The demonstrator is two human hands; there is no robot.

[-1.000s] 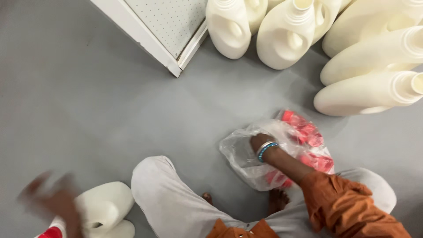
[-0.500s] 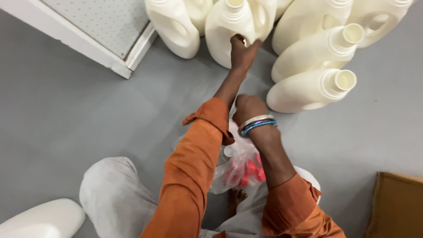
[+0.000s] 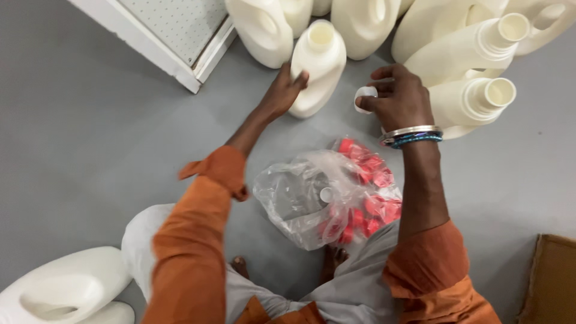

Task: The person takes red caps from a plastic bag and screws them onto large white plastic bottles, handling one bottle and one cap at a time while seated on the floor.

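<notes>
Between our knees at six o'clock lies a clear plastic bag (image 3: 327,201) of red caps (image 3: 372,207) on the grey floor (image 3: 90,150). Farther out at one o'clock, our right hand (image 3: 399,99) pinches a small white cap (image 3: 364,98) in its fingertips. At twelve o'clock our left hand (image 3: 282,93) wraps the side of an upright white bottle (image 3: 318,63), nearest of the bottle cluster (image 3: 468,60).

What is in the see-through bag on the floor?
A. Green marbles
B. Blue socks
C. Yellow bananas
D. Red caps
D: the clear bag lying between the person's arms is full of small red caps, while the left hand grips a white bottle and the right hand holds a small white piece.
</notes>
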